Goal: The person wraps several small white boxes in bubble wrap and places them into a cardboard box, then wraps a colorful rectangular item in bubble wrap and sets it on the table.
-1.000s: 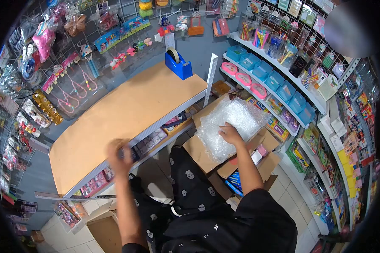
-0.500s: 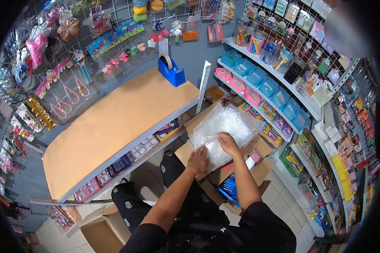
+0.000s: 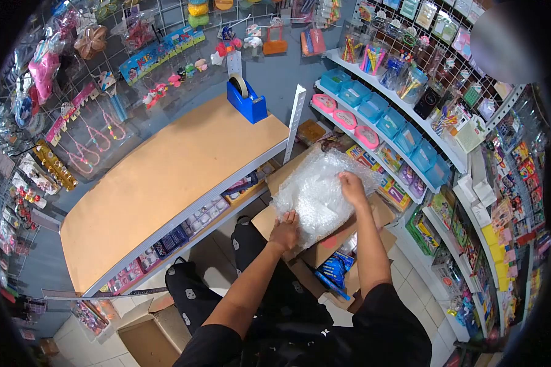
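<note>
Left hand (image 3: 284,232) grips the near edge of the bubble wrap (image 3: 315,192); right hand (image 3: 352,187) pinches its far side over a box (image 3: 264,219).

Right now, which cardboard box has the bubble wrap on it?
The right-hand box, flaps open around the bubble wrap; the lower-left box shows no wrap.

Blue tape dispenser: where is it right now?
In the head view, the blue tape dispenser stands at the far right corner of the brown tabletop, just left of the upright white post.

2 hands (image 3: 284,233), 1 bubble-wrap sheet (image 3: 315,196), 1 tape dispenser (image 3: 246,105)
</note>
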The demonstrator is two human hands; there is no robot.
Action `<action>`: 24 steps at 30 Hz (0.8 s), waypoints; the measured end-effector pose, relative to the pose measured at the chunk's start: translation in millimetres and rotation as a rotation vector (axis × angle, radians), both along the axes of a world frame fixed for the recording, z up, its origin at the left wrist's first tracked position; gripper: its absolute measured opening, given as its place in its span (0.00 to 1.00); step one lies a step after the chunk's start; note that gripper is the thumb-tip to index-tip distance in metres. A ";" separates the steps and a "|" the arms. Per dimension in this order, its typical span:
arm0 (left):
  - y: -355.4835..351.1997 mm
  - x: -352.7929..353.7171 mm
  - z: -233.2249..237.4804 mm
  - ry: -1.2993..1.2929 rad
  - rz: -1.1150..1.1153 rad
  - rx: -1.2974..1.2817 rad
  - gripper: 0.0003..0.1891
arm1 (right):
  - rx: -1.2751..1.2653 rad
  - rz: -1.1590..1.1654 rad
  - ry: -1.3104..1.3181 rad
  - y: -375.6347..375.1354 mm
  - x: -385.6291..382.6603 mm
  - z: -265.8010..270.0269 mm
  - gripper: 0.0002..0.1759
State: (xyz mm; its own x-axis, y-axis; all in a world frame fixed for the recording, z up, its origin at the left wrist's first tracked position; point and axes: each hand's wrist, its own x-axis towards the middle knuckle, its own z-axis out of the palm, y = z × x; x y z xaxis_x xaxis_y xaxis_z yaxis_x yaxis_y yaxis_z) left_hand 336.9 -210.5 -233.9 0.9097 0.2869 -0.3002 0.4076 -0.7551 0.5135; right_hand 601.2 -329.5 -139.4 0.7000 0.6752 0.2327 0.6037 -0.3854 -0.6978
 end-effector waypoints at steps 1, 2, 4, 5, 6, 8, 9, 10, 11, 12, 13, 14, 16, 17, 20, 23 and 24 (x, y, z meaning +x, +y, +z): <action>-0.8 1.0 -5.6 -0.004 0.001 -0.004 0.36 | -0.011 -0.037 -0.027 -2.6 7.6 10.2 0.18; -1.4 1.1 -10.8 -0.011 0.003 -0.005 0.37 | 0.007 -0.061 -0.009 -4.7 14.4 20.5 0.18; -2.7 -0.1 -4.4 0.009 -0.012 0.026 0.38 | 0.046 -0.108 0.025 -10.5 30.2 36.4 0.20; -4.1 -1.6 1.0 0.037 -0.030 0.060 0.38 | 0.082 -0.127 0.025 -14.5 38.1 43.9 0.20; -4.6 -2.2 7.1 0.065 -0.048 0.093 0.39 | 0.119 -0.147 0.023 -19.2 46.3 50.4 0.21; -2.3 -1.4 7.9 0.074 -0.059 0.073 0.42 | 0.207 -0.185 0.043 -24.8 47.8 67.8 0.21; -0.4 -0.9 8.4 0.078 -0.064 0.063 0.44 | 0.258 -0.205 0.065 -28.5 43.9 83.7 0.21; 1.0 -0.5 12.3 0.083 -0.058 0.029 0.46 | 0.310 -0.224 0.086 -32.2 39.8 99.2 0.22; 2.6 0.2 16.4 0.086 -0.051 -0.006 0.48 | 0.423 -0.188 0.138 -34.1 34.3 113.2 0.21; 4.7 0.4 20.3 0.091 -0.043 -0.040 0.49 | 0.535 -0.150 0.191 -34.7 26.5 125.7 0.21; 8.4 0.5 18.7 0.051 -0.024 -0.115 0.50 | 0.647 -0.110 0.246 -34.8 19.3 134.6 0.21; 12.9 -0.1 17.1 0.012 -0.003 -0.190 0.51 | 0.696 -0.102 0.293 -35.7 12.4 138.7 0.21; 20.7 -3.6 29.6 -0.050 0.063 -0.343 0.51 | 0.564 -0.103 0.151 -37.3 -12.7 142.8 0.20; 24.3 -7.4 43.0 -0.075 0.112 -0.422 0.50 | 0.500 -0.099 0.080 -37.1 -26.3 144.1 0.20; 30.7 -22.3 66.7 -0.395 0.206 -0.643 0.45 | 0.395 0.136 -0.040 -20.1 -98.5 160.3 0.17; 36.9 -42.8 78.2 -0.880 0.234 -1.159 0.47 | 0.295 0.223 -0.195 4.5 -157.5 141.6 0.19; 35.0 -53.6 87.2 -0.996 0.182 -1.373 0.51 | 0.240 0.267 -0.217 12.0 -174.3 125.6 0.18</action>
State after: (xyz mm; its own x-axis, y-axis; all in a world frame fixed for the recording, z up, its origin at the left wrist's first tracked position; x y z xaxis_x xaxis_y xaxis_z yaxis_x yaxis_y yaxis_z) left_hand 283.3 -175.5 -146.7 0.8718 0.4353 0.2248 -0.4249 0.4435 0.7892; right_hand 426.9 -317.5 -13.7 0.4254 0.7351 0.5279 0.8032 -0.0379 -0.5945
